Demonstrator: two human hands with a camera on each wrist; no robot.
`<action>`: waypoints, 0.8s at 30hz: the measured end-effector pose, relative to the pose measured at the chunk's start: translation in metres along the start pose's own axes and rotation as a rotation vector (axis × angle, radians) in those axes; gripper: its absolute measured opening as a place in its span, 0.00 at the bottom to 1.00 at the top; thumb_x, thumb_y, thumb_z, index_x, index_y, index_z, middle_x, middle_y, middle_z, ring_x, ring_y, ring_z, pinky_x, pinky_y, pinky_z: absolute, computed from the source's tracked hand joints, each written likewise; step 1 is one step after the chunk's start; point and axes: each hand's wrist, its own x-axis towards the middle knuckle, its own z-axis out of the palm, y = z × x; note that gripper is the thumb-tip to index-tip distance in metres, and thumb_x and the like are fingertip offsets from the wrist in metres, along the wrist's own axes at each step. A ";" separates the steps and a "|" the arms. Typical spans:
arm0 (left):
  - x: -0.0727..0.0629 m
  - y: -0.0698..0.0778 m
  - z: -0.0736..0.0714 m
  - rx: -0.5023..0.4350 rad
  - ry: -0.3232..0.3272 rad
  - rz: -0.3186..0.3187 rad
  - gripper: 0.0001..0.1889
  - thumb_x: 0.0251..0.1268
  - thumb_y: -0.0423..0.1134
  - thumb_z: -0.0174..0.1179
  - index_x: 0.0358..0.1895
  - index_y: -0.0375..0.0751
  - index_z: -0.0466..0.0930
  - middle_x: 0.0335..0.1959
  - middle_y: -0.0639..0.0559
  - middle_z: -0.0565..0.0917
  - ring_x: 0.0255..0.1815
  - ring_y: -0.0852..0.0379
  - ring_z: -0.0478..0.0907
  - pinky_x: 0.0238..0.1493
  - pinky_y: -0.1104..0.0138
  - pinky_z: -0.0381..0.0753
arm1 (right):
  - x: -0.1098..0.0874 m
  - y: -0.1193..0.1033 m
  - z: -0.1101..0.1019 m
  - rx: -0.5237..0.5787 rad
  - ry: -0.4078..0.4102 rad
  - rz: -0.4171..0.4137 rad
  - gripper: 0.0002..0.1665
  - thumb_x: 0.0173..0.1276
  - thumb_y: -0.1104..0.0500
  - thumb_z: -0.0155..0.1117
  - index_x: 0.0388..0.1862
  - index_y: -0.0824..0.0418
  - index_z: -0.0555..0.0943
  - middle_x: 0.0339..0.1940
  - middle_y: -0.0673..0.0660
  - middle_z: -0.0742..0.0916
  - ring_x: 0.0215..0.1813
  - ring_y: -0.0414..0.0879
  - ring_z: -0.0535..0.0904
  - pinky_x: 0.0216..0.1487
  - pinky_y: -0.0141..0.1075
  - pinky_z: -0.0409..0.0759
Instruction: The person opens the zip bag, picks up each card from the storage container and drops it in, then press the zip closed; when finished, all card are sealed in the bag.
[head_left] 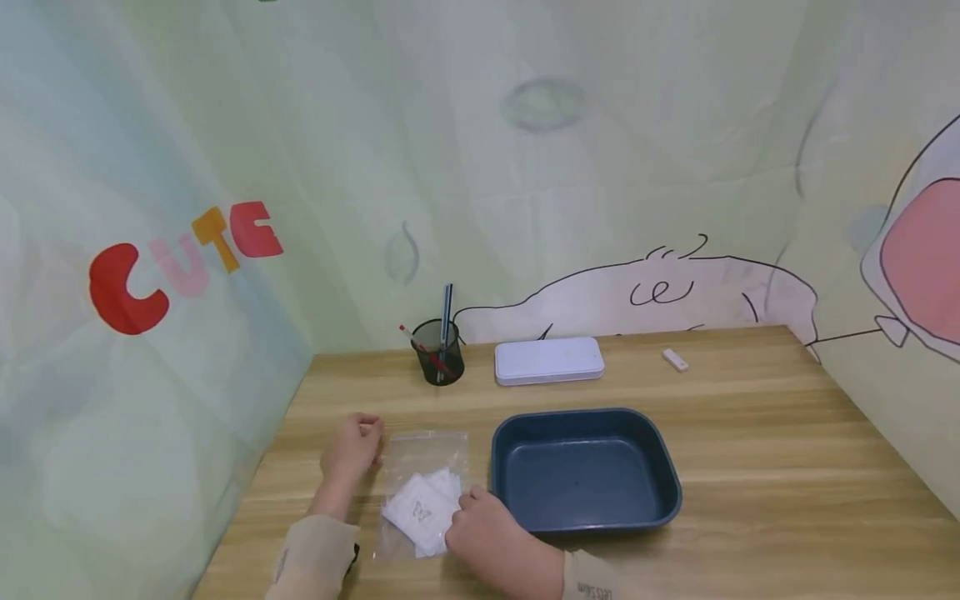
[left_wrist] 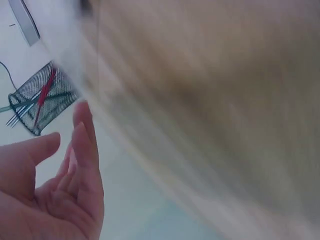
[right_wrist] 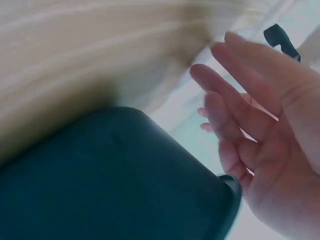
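Note:
On the table lies a clear plastic bag (head_left: 427, 452) with folded white squares (head_left: 422, 508) inside, the top one bearing a small butterfly print. My left hand (head_left: 352, 448) is just left of the bag's upper part; its fingers are loosely bent and hold nothing in the left wrist view. At the bag's lower right edge, my right hand (head_left: 487, 527) overlaps it in the head view. Between the bag and a dark blue tray (head_left: 577, 522), that hand shows relaxed fingers (right_wrist: 230, 107) with nothing between them, close to the tray's outer wall in the right wrist view.
Behind the bag stands a black mesh pen cup (head_left: 438, 362) holding pens. A white pencil case (head_left: 549, 360) lies along the back of the wooden table (head_left: 787, 433), and a small white block (head_left: 675, 359) lies to its right. Printed fabric hangs behind and at both sides.

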 end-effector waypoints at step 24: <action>-0.070 0.119 0.024 0.225 0.426 0.541 0.19 0.66 0.32 0.58 0.59 0.36 0.72 0.55 0.38 0.75 0.57 0.41 0.69 0.54 0.47 0.69 | -0.089 0.128 -0.113 0.584 0.635 0.522 0.13 0.69 0.52 0.61 0.49 0.52 0.83 0.48 0.46 0.85 0.52 0.44 0.77 0.54 0.43 0.73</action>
